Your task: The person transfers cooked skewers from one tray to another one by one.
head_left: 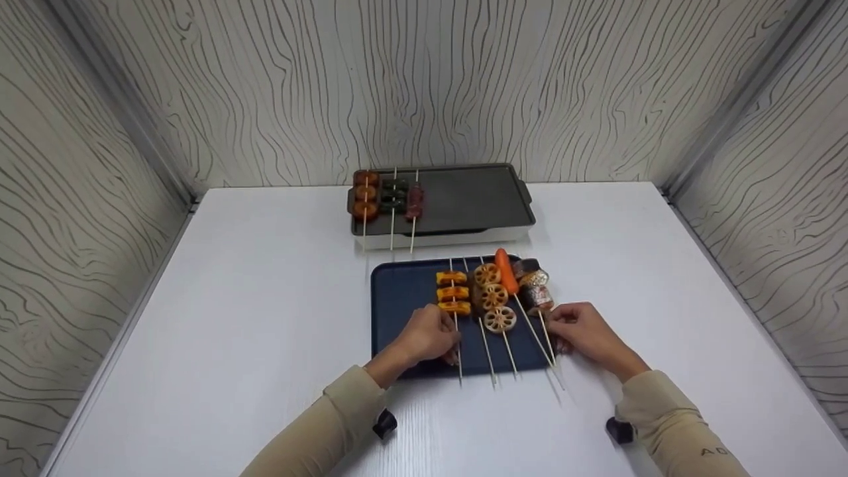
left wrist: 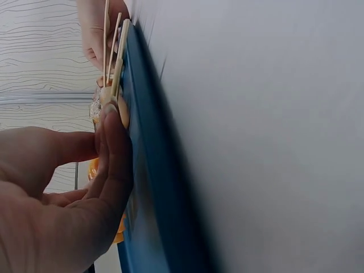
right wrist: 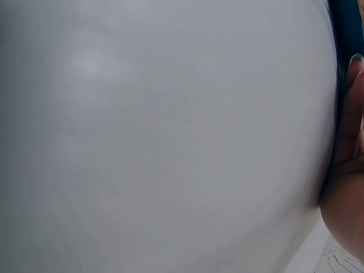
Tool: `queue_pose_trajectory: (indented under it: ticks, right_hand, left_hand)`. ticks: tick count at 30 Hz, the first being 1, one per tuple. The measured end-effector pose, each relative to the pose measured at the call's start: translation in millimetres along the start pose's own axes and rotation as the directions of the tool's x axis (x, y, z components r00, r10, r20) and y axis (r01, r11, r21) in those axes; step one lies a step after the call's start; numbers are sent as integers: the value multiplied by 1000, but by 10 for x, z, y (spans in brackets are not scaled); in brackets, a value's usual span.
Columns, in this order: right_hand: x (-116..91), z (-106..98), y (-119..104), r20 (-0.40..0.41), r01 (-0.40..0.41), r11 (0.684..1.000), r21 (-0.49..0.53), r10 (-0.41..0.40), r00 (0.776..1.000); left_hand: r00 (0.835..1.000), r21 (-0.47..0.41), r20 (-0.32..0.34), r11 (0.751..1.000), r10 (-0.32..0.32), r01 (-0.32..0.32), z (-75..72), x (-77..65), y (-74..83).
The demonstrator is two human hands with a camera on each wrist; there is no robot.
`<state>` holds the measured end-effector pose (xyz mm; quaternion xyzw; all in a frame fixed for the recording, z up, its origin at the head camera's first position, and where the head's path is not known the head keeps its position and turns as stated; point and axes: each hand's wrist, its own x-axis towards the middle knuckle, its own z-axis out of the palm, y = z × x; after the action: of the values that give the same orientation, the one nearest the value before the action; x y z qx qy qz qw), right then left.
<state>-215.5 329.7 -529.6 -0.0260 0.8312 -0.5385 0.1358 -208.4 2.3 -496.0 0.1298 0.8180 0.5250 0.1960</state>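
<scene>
While the left hand [head_left: 429, 331] pinches the yellow skewer [head_left: 453, 293], the right hand [head_left: 586, 328] pinches the rightmost skewer [head_left: 540, 296]. A blue tray [head_left: 404, 298] sits underneath.

The head view is bright, while the right wrist view shows the table [right wrist: 170, 142] hazy with faint glare, probably defocused.

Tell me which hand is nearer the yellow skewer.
Left. The left hand is at the near half of the yellow skewer; the right hand is farther off, by the right side of the tray.
</scene>
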Motion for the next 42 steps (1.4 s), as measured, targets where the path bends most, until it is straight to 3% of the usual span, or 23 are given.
queue_pose_trajectory:
  ticks: [11,24,34,42]
  right_hand:
    - [-15,20,-35,-19,-19,1000,-20,18,1000]
    - [-11,20,-21,-12,-2,1000,-28,2,1000]
    - [-11,-10,-39,-3,7,1000,-11,-7,1000]
    - [-18,2,-36,7,10,1000,-23,-10,1000]
  left_hand:
    - [999,-37,33,999,-27,29,42,37,-14]
    - [998,-35,54,999,-16,17,-48,24,-67]
    - [1000,101,10,994,29,-29,-451,-58,-4]
    - [987,244,-81,963,141,-118,-916,-88,273]
